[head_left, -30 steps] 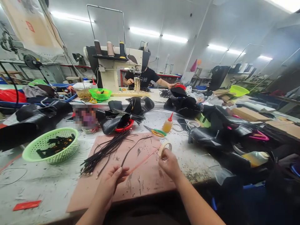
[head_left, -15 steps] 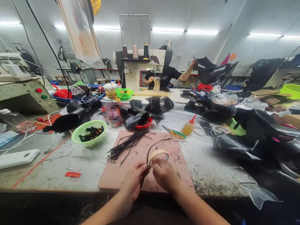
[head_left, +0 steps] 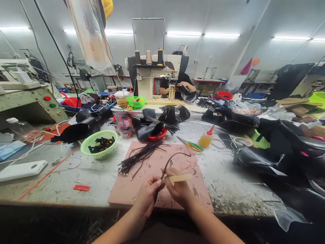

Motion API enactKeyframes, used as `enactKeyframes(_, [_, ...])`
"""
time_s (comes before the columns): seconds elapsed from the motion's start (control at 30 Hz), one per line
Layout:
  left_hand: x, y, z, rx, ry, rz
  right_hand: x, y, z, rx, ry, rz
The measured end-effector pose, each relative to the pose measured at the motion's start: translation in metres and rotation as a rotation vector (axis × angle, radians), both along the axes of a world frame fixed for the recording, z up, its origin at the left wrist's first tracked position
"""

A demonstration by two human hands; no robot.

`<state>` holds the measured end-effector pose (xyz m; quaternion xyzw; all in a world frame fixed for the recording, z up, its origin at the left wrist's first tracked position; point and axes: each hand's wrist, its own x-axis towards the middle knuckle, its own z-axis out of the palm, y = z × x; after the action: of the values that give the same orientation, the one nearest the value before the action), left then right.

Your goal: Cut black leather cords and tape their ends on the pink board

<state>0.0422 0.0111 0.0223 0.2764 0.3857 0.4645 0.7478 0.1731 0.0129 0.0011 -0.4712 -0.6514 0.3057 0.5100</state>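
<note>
My left hand point(head_left: 148, 196) pinches one thin dark cord point(head_left: 175, 157) that curves away over the pink cutting mat point(head_left: 132, 189). My right hand point(head_left: 179, 190) grips a roll of beige tape point(head_left: 180, 177), seen edge-on and held flat, right against the cord end between both hands. A bundle of several similar dark cords point(head_left: 141, 156) lies on the mat just beyond my left hand.
A green basket point(head_left: 100, 145) of black parts stands left of the mat. Scissors point(head_left: 191, 145) and a glue bottle point(head_left: 206, 138) lie behind it, black leather pieces point(head_left: 266, 149) pile up at the right. A white box point(head_left: 22, 169) lies far left. Another person works at a sewing machine point(head_left: 154, 76) across the table.
The tape roll has tipped from upright to flat in my right hand. Both hands stay together at the cord end. The person opposite lowered the black piece to the sewing machine.
</note>
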Motion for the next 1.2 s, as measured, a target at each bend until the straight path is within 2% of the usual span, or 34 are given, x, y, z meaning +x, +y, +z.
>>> enactKeyframes(0.07, [0.0,0.0,-0.001,-0.016,0.001,0.014,0.006,0.001,0.002,0.073,-0.101,0.031])
enactKeyframes(0.13, [0.001,-0.001,-0.002,-0.048,0.0,0.034,0.011,0.001,0.005,0.073,-0.12,0.056])
enactKeyframes(0.23, [0.002,0.0,-0.002,-0.102,0.003,0.092,0.018,-0.001,0.008,0.051,-0.049,-0.034])
enactKeyframes(0.33, [0.004,-0.001,0.003,-0.137,-0.002,0.164,0.016,-0.006,0.01,-0.039,0.129,-0.143])
enactKeyframes(0.47, [0.006,-0.004,0.01,-0.075,-0.042,0.141,-0.004,-0.013,0.009,-0.282,0.54,-0.114])
enactKeyframes(0.6, [0.005,-0.006,0.011,-0.001,-0.031,0.105,-0.022,-0.014,0.006,-0.387,0.81,-0.108])
enactKeyframes(1.07, [0.006,-0.007,0.006,0.093,0.054,0.067,-0.024,-0.011,0.007,-0.42,0.864,-0.094])
enactKeyframes(1.2, [0.002,-0.004,0.002,0.257,0.22,0.103,-0.024,-0.011,0.007,-0.396,0.813,-0.103])
